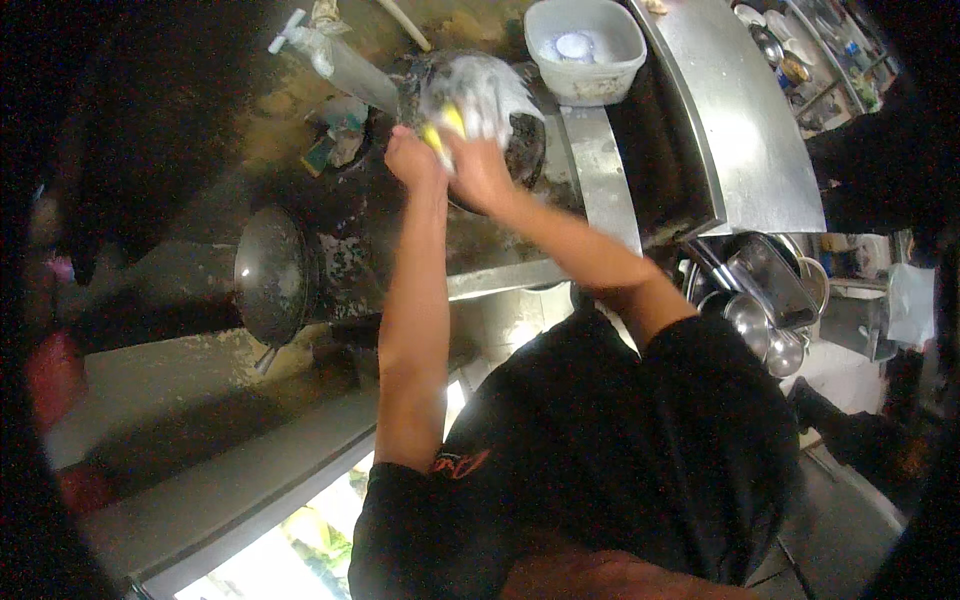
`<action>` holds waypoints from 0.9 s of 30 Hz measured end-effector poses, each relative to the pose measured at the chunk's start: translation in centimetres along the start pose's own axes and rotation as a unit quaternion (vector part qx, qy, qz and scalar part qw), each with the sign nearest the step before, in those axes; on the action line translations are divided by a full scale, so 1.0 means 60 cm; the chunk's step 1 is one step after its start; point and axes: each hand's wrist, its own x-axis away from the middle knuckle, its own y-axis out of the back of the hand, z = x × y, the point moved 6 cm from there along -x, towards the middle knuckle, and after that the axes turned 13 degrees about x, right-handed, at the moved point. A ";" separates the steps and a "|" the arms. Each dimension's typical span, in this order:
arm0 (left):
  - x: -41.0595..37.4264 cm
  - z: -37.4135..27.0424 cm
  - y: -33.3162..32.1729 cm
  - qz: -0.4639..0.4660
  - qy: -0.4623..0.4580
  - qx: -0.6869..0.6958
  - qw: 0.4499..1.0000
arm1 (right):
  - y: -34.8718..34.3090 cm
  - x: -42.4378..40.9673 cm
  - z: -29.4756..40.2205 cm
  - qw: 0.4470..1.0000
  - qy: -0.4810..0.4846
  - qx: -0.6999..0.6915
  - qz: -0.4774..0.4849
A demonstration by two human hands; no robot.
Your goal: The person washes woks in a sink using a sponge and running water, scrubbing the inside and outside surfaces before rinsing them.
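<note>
A round, dark pan covered in white suds lies in front of me at the top centre. My right hand presses a yellow sponge against its foamy surface; the hand is blurred. My left hand is closed at the pan's near left edge, seemingly gripping the rim or a handle, which the fingers hide. Another yellow patch shows between the two hands, and whether it is the same sponge cannot be told. Thick foam covers the pan's far side.
A whitish plastic tub with sudsy liquid stands beyond the pan, right of it. A metal faucet or pipe juts in at upper left. A lidlike round metal pan rests at left. A steel counter and stacked metal pans are at right.
</note>
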 end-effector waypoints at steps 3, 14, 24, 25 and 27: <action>0.025 0.008 0.002 -0.028 0.084 0.123 0.988 | 0.001 0.143 -0.055 0.989 -0.128 -0.062 -0.039; 0.074 -0.156 0.103 0.172 -0.142 -0.313 0.923 | -0.233 0.180 -0.211 0.385 -0.494 -0.700 0.343; -0.040 -0.350 0.459 0.127 -0.565 -0.340 0.741 | -0.069 -0.062 -0.172 0.792 -0.260 -0.495 0.246; -0.013 -0.399 0.479 0.066 -0.581 -0.471 0.661 | -0.033 -0.100 -0.180 0.883 -0.183 -0.400 0.165; -0.052 -0.387 0.564 0.010 -0.573 -0.467 0.673 | 0.027 -0.180 -0.204 0.989 -0.100 -0.102 0.042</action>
